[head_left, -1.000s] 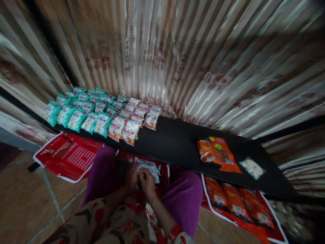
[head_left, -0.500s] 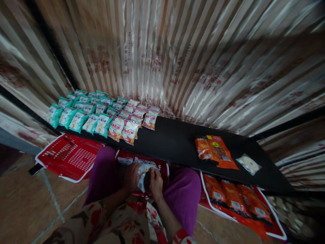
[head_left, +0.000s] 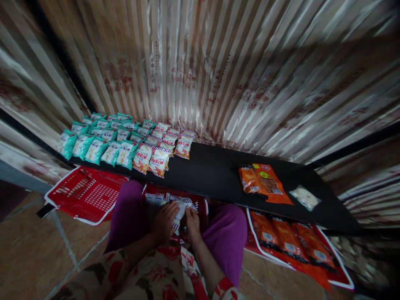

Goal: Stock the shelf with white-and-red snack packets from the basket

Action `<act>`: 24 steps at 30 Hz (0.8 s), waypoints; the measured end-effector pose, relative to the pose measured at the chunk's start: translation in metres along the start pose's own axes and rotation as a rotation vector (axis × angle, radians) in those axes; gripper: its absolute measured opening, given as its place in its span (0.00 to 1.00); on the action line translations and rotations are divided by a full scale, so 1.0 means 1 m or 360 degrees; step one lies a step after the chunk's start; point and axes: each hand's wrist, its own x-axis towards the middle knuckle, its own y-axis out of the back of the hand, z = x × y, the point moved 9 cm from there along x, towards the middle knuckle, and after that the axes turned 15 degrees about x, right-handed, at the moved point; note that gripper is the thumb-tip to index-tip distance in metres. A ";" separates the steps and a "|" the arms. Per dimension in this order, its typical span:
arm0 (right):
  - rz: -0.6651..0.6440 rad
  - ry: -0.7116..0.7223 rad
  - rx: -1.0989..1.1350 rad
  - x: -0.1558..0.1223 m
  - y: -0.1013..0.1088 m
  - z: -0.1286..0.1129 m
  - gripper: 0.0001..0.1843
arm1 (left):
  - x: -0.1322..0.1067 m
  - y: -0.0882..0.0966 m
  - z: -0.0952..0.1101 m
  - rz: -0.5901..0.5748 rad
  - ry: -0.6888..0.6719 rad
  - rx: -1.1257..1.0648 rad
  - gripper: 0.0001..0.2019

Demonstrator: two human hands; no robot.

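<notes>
Since earlier, the left hand (head_left: pixel 165 219) is spreading farther over a white packet (head_left: pixel 181 213) in the middle basket (head_left: pixel 206 212) at six o'clock, the right hand (head_left: pixel 192 221) touching its three-o'clock side; handling is continuing, either grip's clamping unclear.

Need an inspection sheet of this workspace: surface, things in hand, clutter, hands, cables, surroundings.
Surface: black bench; teal packets toward its left end, red-and-white packets beside them.
Things in hand: pale packet at the middle red basket; striped packets in that basket.
Clutter: orange packets and a small clear pouch on the bench's right part.
Hands: left hand on the pale packet, right hand at its right side; grip unclear.
Cables: no definite cable; thin pale line behind the bench, unidentified.
Surroundings: striped curtain, left basket, right basket, tiled floor.
</notes>
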 end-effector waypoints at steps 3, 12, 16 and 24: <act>-0.0010 -0.0004 -0.0030 0.003 0.001 -0.001 0.22 | 0.001 0.000 0.005 -0.0036 -0.0077 0.0014 0.33; 0.0003 0.0294 -0.0681 0.007 0.009 -0.011 0.32 | -0.003 0.011 0.010 0.0265 -0.0192 -0.0008 0.26; -0.0006 0.0608 -0.0969 0.003 0.004 -0.026 0.30 | -0.004 0.014 0.009 0.0307 -0.0159 -0.0055 0.26; -0.0420 0.1216 -0.1369 -0.018 -0.026 -0.052 0.19 | 0.000 0.022 0.004 0.0275 -0.0101 -0.0098 0.24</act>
